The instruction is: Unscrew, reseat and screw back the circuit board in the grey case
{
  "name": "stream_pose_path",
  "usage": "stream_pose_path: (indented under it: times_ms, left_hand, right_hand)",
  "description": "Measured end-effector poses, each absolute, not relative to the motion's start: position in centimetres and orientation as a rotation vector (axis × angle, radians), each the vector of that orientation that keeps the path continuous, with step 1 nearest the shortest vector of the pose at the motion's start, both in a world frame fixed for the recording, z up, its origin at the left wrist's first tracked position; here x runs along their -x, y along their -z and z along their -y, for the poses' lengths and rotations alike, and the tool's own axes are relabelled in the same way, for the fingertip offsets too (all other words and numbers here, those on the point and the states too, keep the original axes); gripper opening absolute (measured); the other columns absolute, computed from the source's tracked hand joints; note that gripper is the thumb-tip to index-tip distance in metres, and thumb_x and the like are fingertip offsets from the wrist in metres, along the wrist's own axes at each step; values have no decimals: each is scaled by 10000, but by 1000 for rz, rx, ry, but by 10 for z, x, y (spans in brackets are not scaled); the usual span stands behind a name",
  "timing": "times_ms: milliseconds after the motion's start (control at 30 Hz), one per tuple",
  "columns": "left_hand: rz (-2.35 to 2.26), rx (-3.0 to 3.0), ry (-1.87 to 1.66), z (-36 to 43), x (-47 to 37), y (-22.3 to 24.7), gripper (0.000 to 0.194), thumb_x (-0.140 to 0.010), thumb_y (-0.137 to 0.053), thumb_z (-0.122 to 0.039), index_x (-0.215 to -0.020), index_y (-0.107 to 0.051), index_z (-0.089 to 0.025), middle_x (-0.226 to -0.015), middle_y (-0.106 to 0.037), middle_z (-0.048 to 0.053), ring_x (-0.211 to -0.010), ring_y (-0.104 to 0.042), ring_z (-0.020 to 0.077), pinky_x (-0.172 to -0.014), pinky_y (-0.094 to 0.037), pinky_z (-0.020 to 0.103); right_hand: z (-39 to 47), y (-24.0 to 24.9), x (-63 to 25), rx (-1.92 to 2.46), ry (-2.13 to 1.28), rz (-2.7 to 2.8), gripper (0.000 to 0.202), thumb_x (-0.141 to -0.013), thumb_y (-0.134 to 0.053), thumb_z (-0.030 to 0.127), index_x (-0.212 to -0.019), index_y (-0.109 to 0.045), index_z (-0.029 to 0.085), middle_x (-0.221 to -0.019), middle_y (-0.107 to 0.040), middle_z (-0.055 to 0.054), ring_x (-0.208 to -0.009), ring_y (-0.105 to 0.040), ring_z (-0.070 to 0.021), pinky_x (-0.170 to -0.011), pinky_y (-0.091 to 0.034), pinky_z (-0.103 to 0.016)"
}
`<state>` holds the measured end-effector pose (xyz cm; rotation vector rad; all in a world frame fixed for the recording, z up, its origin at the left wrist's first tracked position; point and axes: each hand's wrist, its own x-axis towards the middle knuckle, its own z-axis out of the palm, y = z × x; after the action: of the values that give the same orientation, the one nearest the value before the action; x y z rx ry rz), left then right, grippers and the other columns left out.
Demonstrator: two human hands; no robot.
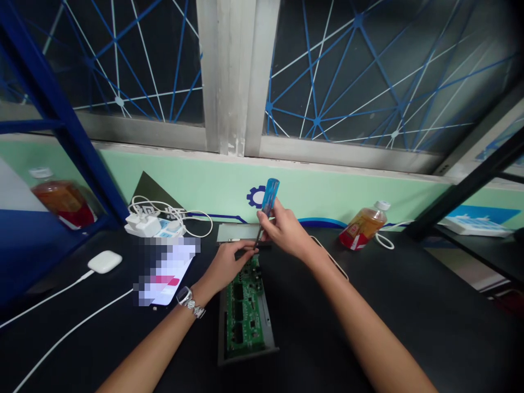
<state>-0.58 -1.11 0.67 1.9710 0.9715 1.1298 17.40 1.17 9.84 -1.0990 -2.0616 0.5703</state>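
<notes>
Looking first at the right hand (282,226), we see its grip closed, fingers and thumb around the screwdriver with a translucent blue handle and slim dark shaft (271,192). The tool leans, handle up towards the right, tip down towards the left. At that tip, the left hand (225,266) has its thumb and forefinger drawn nearly together; we cannot tell whether they pinch the shaft or some small part.

Directly below both hands lies the long green circuit board with black components (248,300), seated in an open grey metal casing (269,330). Its long axis runs from the bottom centre of the frame up to the middle, and the screwdriver meets its far end. The left hand is the nearer, low over the far left edge, while the right hand is raised above the same end.

Underneath, we have a matt black bench (315,333). On it, left of centre, lie a phone with a lit screen (170,289) and a white power strip with plugs (141,224); right of centre stands an amber drink bottle with a red label (362,226). A pale green wall (213,191) closes the view behind, below dark windows.
</notes>
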Motion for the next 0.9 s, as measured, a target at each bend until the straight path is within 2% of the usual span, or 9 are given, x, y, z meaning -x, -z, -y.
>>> stream_pose_path:
  times_ms: [233, 400, 600, 800, 900]
  left_hand:
    - [-1023, -1980, -1150, 10, 3, -2, 206, -925, -598, -245, -1074, -739, -228, -1050, -763, 45, -949, -705, 218, -870, -513, 319]
    - [-1049, -1998, -1150, 9, 4, 0, 201, -937, -582, -260, -1058, -739, -229, -1015, -767, 44, -917, -706, 213, -839, -511, 316]
    - [-1062, -1987, -1144, 9, 4, 1, 136, -909, -606, -203, -970, -726, -225, -957, -763, 16, -877, -701, 189, -805, -504, 286]
    - [-1099, -2016, -1112, 11, 3, -1, 92, -904, -606, -200, -924, -695, -207, -905, -749, 17, -810, -689, 180, -743, -495, 271]
    - [-1098, -2034, -1109, 11, 2, 0, 97, -913, -593, -210, -949, -682, -210, -919, -747, 21, -822, -690, 187, -748, -494, 275]
  right_hand:
    - [-10, -96, -171, 1089, -582, 2101, 213, -965, -462, 372, -1111, -447, 217, -648, -643, -14, -557, -633, -202, -557, -480, -335]
    - [-11, -94, -172, 1075, -617, 2100, 209, -970, -459, 380, -1102, -447, 218, -637, -649, -12, -554, -639, -194, -557, -486, -331]
    - [-11, -98, -176, 1024, -703, 2125, 199, -968, -477, 380, -1087, -452, 222, -635, -654, -9, -575, -662, -196, -577, -519, -326]
    - [-11, -105, -185, 920, -1022, 2071, 182, -942, -533, 371, -993, -522, 197, -863, -679, -49, -678, -690, -166, -594, -552, -285]
    - [-13, -103, -183, 903, -1197, 1987, 234, -937, -540, 409, -1002, -544, 184, -904, -691, -63, -696, -688, -152, -609, -558, -270]
